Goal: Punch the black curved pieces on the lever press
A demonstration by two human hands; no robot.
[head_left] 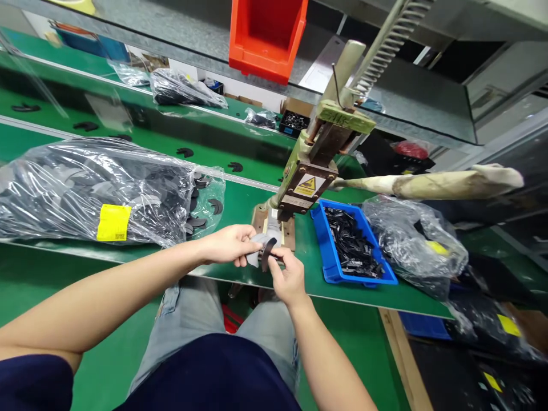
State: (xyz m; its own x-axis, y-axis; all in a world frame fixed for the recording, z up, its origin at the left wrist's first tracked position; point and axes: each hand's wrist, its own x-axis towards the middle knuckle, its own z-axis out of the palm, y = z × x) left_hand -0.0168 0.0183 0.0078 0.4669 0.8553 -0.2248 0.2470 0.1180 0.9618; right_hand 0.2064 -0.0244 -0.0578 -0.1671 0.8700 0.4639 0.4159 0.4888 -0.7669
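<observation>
While L fingers (250, 247) are pinching a grey pc (253, 259) and R fingers (276, 270) a dark curved pc (268, 251), tips nearly together, just in front of the press (306, 171), both pcs are looking light, thin, prob. semi-stiff, edges prob. offering best hold.

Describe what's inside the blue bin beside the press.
The blue bin holds a jumbled heap of small, narrow, mostly black parts. The top layer covers whatever lies beneath, so the bin's floor cannot be seen.
</observation>
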